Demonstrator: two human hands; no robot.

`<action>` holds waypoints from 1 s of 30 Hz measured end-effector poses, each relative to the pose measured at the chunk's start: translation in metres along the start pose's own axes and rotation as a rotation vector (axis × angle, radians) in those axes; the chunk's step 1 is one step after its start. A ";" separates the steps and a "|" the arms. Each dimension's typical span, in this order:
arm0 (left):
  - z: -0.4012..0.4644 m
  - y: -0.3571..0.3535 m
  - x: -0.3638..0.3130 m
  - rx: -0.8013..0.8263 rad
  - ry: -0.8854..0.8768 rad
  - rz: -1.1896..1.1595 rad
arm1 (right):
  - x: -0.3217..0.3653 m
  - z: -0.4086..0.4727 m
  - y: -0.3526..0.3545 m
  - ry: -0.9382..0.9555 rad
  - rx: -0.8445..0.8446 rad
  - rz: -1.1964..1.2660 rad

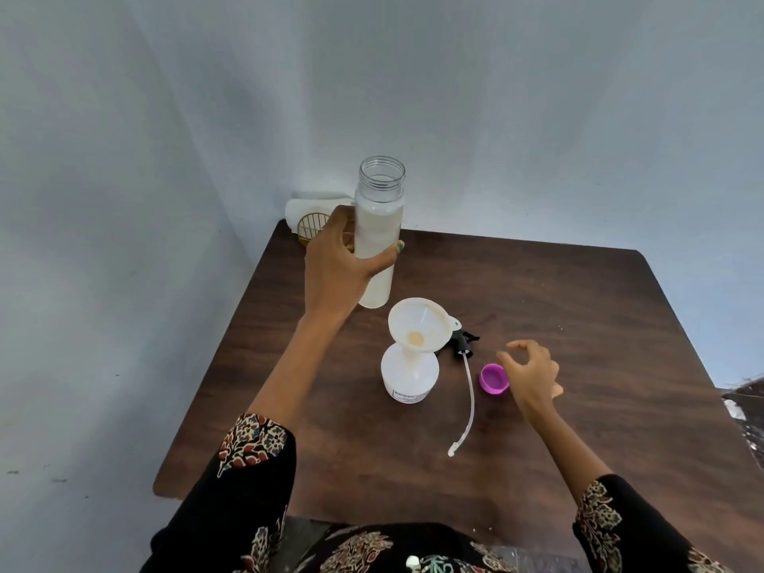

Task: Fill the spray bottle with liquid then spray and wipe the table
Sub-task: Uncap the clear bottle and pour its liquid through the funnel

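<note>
My left hand (pixel 339 258) is wrapped around a tall clear bottle (pixel 378 225) of milky white liquid, held upright with its mouth uncapped, above the table's far left. Below it, a small white spray bottle (pixel 409 376) stands on the brown table (pixel 578 324) with a white funnel (pixel 419 324) set in its neck. The black spray head with its long dip tube (pixel 467 390) lies on the table just right of the spray bottle. A purple cap (pixel 493 379) rests beside the tube. My right hand (pixel 531 372) hovers with fingers apart, right next to that cap, holding nothing.
A gold wire holder with white napkins (pixel 310 217) sits at the table's far left corner against the pale wall. The table's left and front edges are close to my body. A dark object (pixel 748 403) shows past the right edge.
</note>
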State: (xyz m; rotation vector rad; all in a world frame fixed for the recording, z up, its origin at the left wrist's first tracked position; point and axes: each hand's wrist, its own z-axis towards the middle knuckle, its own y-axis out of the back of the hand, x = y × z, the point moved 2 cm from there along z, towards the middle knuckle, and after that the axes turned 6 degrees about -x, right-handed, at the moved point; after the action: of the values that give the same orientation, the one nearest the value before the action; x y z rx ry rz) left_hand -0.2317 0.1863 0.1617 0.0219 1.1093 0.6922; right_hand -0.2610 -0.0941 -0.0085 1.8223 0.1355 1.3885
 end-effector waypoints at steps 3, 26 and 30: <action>0.001 -0.004 -0.004 -0.007 0.002 -0.019 | 0.054 0.008 0.012 0.083 0.086 0.302; 0.009 -0.041 -0.003 0.304 0.087 -0.173 | 0.228 -0.011 0.026 0.645 0.216 0.490; 0.001 -0.035 0.026 0.522 0.336 -0.018 | 0.218 0.004 0.037 0.704 0.125 0.347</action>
State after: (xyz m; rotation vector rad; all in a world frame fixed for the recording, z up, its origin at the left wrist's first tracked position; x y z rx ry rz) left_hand -0.2063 0.1726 0.1286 0.3517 1.5888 0.3801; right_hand -0.1869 -0.0048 0.1802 1.4159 0.2808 2.2720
